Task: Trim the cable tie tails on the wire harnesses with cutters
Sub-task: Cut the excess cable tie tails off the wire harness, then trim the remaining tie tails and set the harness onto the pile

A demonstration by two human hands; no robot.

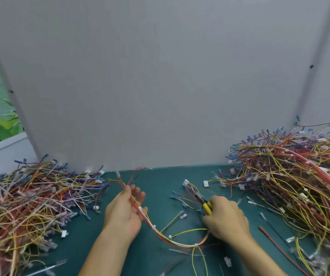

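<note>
Harness of red, yellow and white wires (182, 244) sags from my left hand (123, 213), which pinches it, down-right toward my right hand (226, 221), clenched round yellow-handled cutters (207, 207) and nearer, I judge, to its white cable ties (169, 236).

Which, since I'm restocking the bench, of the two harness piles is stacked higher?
The right pile: it climbs up the grey wall, while the left pile lies lower.
</note>
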